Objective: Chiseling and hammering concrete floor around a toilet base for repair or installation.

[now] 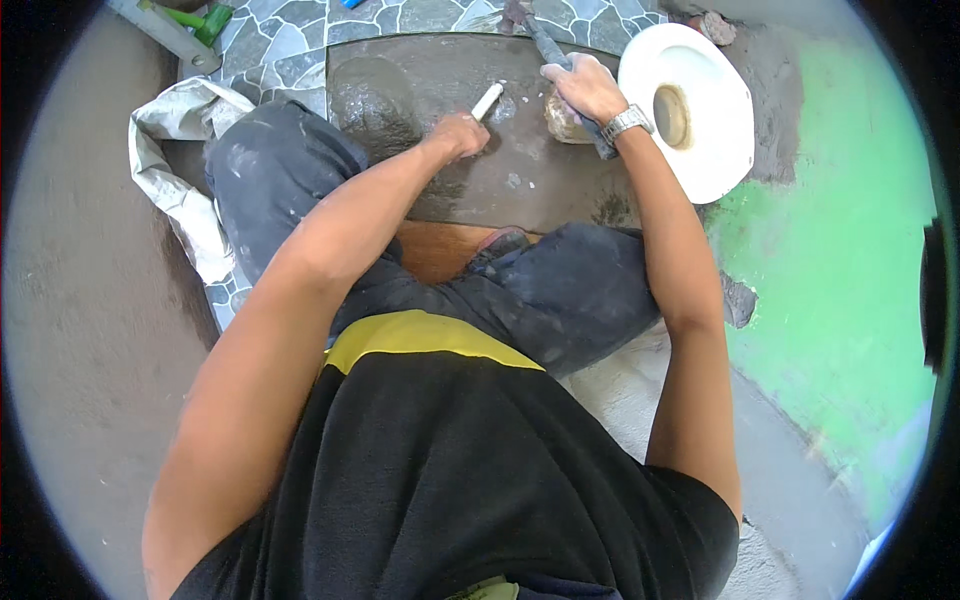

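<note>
My left hand (457,135) is closed on a short white cylindrical piece (489,100) over a wet grey mortar bed (430,75), which has a lumpy mound at its left. My right hand (592,92) grips a long grey-handled tool (546,42), its small dark head up at the tiles; I cannot make out its exact kind. Under my right hand is a mottled, crusted round object (560,118), partly hidden. Just right of it lies a white ceramic piece (705,75) with a round, stained opening.
Irregular stone-pattern tiles (278,45) edge the back. At left are a crumpled whitish sack (208,240), a green-handled tool (210,28) and a grey bar (170,38). A plastered wall (90,300) stands left; a peeling green surface (820,280) is at right. My bent legs flank the near edge.
</note>
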Demonstrator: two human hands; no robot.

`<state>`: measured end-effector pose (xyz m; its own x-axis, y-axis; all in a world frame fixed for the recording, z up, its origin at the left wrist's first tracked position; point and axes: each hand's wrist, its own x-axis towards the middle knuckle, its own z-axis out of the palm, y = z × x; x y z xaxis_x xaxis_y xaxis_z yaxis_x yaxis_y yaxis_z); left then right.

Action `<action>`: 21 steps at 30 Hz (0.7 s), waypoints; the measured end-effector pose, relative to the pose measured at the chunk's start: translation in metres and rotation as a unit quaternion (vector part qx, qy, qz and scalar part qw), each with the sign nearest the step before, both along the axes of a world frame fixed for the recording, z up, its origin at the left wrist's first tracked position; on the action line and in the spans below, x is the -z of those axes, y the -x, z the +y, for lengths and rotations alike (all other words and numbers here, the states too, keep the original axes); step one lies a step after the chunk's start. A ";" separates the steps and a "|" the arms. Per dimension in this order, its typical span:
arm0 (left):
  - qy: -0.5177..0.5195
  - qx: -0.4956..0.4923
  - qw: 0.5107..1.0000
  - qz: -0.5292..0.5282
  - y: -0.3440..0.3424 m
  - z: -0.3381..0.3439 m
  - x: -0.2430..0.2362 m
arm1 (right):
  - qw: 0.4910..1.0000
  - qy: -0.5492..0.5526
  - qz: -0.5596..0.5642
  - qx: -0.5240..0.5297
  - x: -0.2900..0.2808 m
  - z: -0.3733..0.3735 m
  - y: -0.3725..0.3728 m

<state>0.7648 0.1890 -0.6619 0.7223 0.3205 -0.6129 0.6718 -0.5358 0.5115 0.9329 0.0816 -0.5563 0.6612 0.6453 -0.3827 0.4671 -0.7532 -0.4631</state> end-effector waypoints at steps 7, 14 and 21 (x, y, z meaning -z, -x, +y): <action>0.018 0.028 0.999 0.026 0.001 0.007 0.017 | 0.995 -0.022 -0.076 -0.058 -0.017 0.015 0.013; 0.033 0.059 0.994 0.082 0.001 0.026 0.018 | 0.989 -0.044 -0.123 -0.069 -0.015 0.044 0.021; 0.017 0.051 0.998 0.046 0.003 0.023 0.012 | 0.963 0.191 -0.026 -0.189 0.022 0.032 0.013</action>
<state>0.7613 0.2120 -0.6739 0.6902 0.2272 -0.6870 0.6599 -0.5872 0.4688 0.9200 0.1131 -0.5785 0.4318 0.6621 -0.6125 0.7567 -0.6355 -0.1534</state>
